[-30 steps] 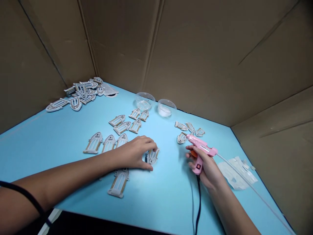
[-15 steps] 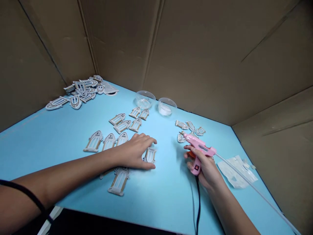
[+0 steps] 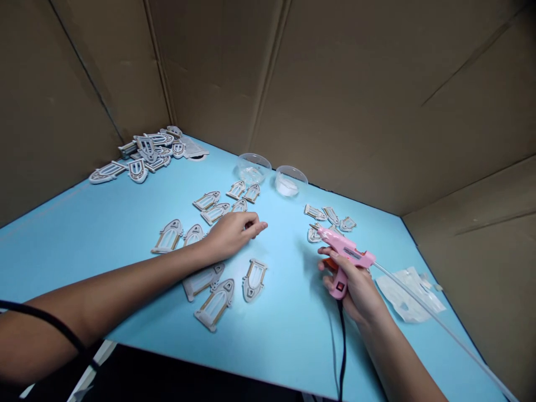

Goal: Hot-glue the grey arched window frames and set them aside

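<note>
A: What lies nearest, at 6 o'clock?
B: Bare blue table (image 3: pixel 288 352), with a black cord (image 3: pixel 342 352) running down from the glue gun (image 3: pixel 343 251)

A: And next to that?
B: A pair of little white window pieces (image 3: pixel 215 306), at 8 and 9 o'clock from a lone window (image 3: pixel 254 280). That one lies flat, its arched end toward 6 o'clock, just beside the left hand but apart from it

A: What are the hands doing?
B: The right hand (image 3: pixel 358 287) is closed round the pink handle, nozzle aimed at 10 o'clock, with a long white glue stick (image 3: pixel 452 339) trailing out toward 4 o'clock. The left hand (image 3: pixel 238 231) has its fingers curled in; I can't tell whether anything is inside

A: Anything at 3 o'clock of the right hand?
B: A crumpled clear bag (image 3: pixel 412 282), under the glue stick in this view

A: Further out?
B: Two larger windows (image 3: pixel 167 237) at 9 o'clock from the left hand, a cluster of five windows (image 3: pixel 206 200) around 11, and small windows (image 3: pixel 330 216) at 11 from the gun, one overlapped by its nozzle

A: And farthest?
B: Clear tubs (image 3: pixel 254 168) at 12 and 2 o'clock from the left hand, a heap of windows (image 3: pixel 146 149) at 10, then cardboard walls (image 3: pixel 335 100)
</note>
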